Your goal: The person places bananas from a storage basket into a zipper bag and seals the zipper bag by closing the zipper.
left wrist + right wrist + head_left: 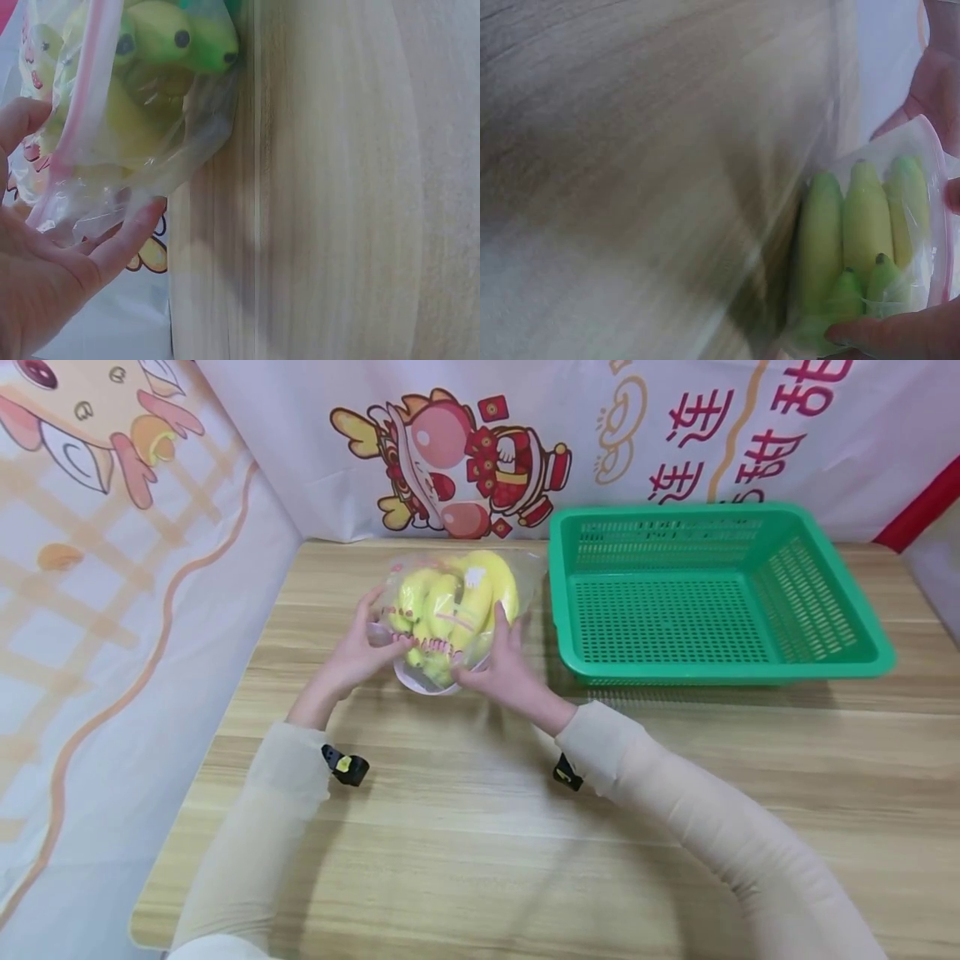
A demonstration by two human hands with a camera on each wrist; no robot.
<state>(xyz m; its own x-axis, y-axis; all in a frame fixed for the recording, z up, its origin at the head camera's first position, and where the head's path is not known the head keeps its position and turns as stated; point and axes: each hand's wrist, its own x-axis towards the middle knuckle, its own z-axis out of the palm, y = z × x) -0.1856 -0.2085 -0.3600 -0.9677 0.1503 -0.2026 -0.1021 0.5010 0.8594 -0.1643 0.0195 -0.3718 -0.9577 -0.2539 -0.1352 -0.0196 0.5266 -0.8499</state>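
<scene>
A clear zip bag of bananas (442,610) is held between both hands near the far edge of the table, left of a green basket. The left hand (365,643) grips its left side, with the thumb over the front. On the other side the right hand (510,667) holds the bag, thumb at the lower front and a finger along the right. Through the plastic the left wrist view shows dark-tipped yellow-green bananas (154,34) and the bag's pink seal strip (79,97). Several bananas (866,217) lie side by side in the bag in the right wrist view.
The green plastic basket (723,675) with a perforated floor stands at the back right. Beneath everything is a wood-grain table (465,860). A printed white cloth (300,435) hangs behind it, and another patterned cloth (82,652) covers the left side.
</scene>
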